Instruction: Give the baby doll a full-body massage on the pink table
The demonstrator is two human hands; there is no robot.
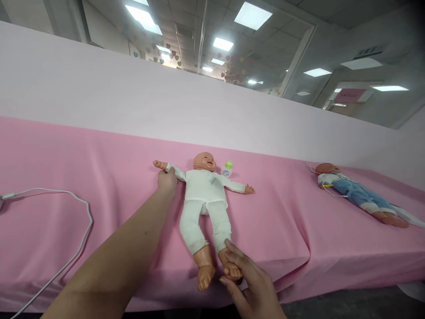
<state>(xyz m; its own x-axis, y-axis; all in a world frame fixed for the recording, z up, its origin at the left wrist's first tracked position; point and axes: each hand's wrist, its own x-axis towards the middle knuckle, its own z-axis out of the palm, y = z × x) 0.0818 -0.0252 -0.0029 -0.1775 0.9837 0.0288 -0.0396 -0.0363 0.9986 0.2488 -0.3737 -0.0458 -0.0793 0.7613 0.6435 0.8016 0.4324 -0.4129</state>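
A baby doll [205, 188] with a white cloth body lies on its back on the pink cloth, arms spread and legs toward me. My left hand [167, 179] is closed around the doll's forearm at the left, just below its plastic hand. At the front edge, my right hand [249, 277] has its fingers and thumb around the doll's foot [232, 270] on the right side. Beside the doll's head stands a small clear bottle [227, 169] with a green cap, touched by neither hand.
A second doll [358, 190] in blue trousers lies at the far right, with a thin tube near it. A white cable [89, 212] curves over the pink cloth [265, 212] at the left. Behind rises a white wall [166, 106] with glass above.
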